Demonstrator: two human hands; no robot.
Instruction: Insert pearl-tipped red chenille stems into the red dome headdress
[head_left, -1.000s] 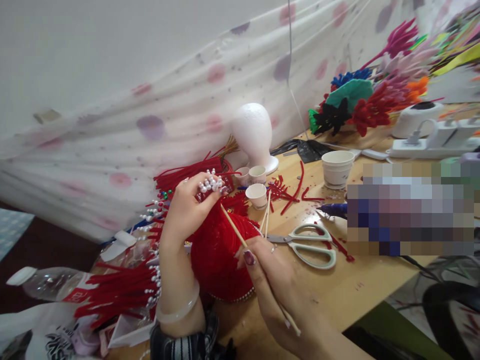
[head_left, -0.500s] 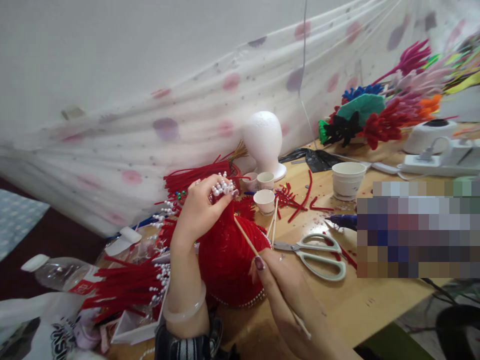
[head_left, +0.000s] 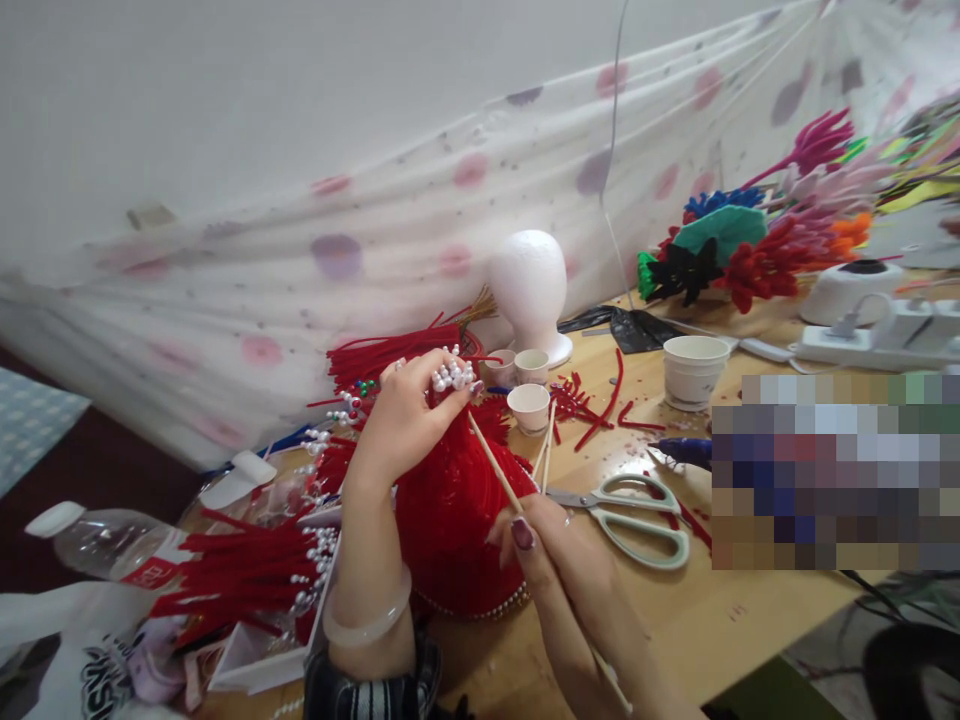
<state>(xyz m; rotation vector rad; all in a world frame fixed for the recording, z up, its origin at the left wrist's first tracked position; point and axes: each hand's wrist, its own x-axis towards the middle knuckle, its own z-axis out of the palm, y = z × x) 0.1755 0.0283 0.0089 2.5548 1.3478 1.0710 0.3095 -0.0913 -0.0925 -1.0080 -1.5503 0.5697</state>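
Note:
My left hand (head_left: 405, 425) is closed at the top of a red velvety dome-shaped piece (head_left: 457, 545). Its thumb and fingers pinch a cluster of white pearl beads (head_left: 452, 375) on a red stem. A string of small pearls edges the dome's lower rim. Closed round a thin wooden stick (head_left: 493, 458), my right hand (head_left: 574, 590) sits at the dome's right side. The stick's tip meets the red piece just below my left thumb. Fingers on the far side of the cluster are hidden.
Scissors (head_left: 637, 520) lie right of the dome. Paper cups (head_left: 529, 408) and a white foam head (head_left: 529, 290) stand behind. At left are bundles of red beaded stems (head_left: 240, 570) and a plastic bottle (head_left: 112, 545). Colourful fuzzy flowers (head_left: 765, 240) fill the back right.
The camera view has shifted slightly. Both hands keep their hold, and the stick's tip stays by the red piece just under the left thumb.

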